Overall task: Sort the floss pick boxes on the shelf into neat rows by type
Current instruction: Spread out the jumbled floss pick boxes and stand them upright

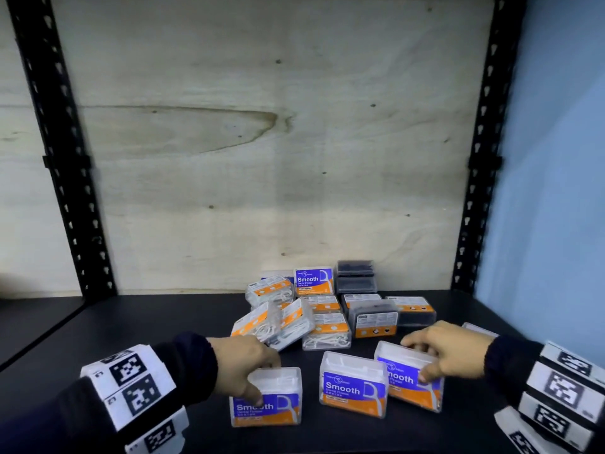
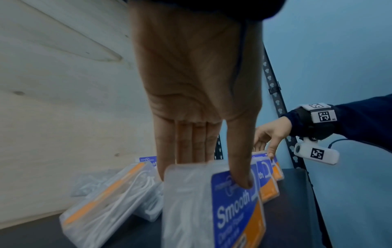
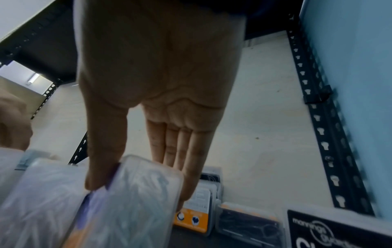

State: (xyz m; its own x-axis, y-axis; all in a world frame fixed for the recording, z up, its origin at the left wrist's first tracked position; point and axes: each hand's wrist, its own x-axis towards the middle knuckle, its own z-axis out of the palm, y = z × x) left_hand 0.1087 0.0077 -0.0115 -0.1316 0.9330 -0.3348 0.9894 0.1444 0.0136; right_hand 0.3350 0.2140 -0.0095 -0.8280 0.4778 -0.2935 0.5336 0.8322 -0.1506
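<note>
Pinching a clear Smooth box [image 1: 265, 397] of white floss picks with the left grip [image 1: 244, 367], thumb on the blue label, near the shelf's [image 1: 163, 322] front edge. Right grip [image 1: 448, 352] clasping a tilted Smooth box [image 1: 407, 376]. Third Smooth box [image 1: 353, 385] upright between. Behind, toward the back edge, jumbled clear boxes [image 1: 294, 317] of white picks and dark boxes [image 1: 373, 319] of black picks.

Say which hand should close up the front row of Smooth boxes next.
Probably right: the right hand grips the tilted box touching the upright middle box; the left hand holds a box set farther off.
</note>
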